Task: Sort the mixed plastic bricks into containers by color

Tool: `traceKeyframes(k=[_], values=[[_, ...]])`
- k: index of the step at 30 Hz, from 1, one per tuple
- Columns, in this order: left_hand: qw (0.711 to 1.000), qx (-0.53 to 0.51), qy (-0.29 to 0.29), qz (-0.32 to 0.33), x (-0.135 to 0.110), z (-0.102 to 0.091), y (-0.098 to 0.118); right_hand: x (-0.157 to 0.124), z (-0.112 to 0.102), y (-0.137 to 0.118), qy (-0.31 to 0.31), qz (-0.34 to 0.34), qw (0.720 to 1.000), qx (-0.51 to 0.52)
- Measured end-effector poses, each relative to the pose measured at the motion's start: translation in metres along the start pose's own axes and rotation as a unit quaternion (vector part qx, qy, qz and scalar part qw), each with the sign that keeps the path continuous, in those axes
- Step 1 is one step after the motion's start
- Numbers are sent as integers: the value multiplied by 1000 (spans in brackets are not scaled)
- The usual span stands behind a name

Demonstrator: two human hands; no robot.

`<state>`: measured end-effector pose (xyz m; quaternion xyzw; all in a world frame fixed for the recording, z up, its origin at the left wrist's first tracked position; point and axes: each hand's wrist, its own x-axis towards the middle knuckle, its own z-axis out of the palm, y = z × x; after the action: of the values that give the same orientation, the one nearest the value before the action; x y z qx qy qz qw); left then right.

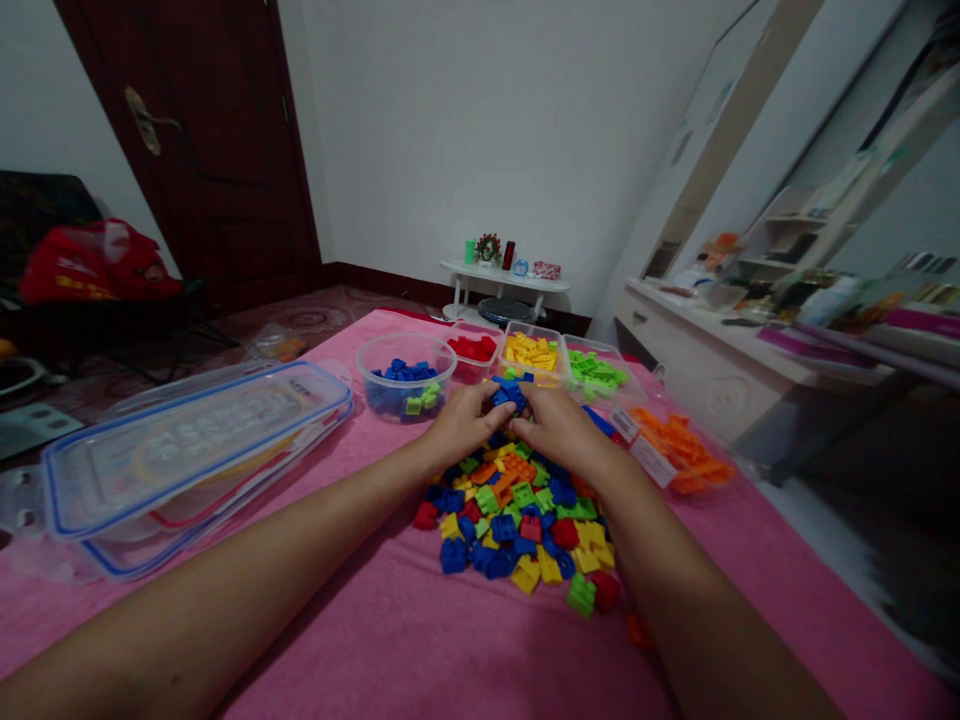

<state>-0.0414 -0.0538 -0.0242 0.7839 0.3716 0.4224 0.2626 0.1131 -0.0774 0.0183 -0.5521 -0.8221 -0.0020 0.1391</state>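
My left hand [466, 418] and my right hand [556, 420] meet above the far side of a mixed heap of toy building bricks [517, 500]. Between them are blue building bricks [509, 392], with fingers and thumbs of both hands closed around them. How many bricks are held is hard to make out. The heap mixes blue, yellow, green, red and orange pieces on a pink cloth [360, 620]. Just beyond the hands stands a round clear tub [367, 395] of blue bricks with a few green ones.
Clear boxes hold red bricks [472, 347], yellow bricks [530, 352], green bricks [596, 372] and, at right, orange bricks [682, 452]. Stacked clear lids [202, 440] with blue rims lie at left. A white cabinet [697, 370] stands on the right, a low white table [510, 280] at the back.
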Motion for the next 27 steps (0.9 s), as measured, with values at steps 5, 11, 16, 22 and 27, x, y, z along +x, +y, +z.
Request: traceKeyframes(k=[5,11,16,22,27], values=[[1000,-11,2,-12,0,1,0,-1,2,1,-8,0,1000,-10],[1000,2,-10,-7,0,1,0,0,4,2,-5,-4,1000,-11],[999,27,-23,4,0,0,0,0,4,1,-12,5,1000,-26],[999,30,-23,15,-1,-1,0,-1,4,-3,-20,12,999,-40],[999,38,-23,10,-2,-1,-1,-2,8,-5,-15,12,999,-40]])
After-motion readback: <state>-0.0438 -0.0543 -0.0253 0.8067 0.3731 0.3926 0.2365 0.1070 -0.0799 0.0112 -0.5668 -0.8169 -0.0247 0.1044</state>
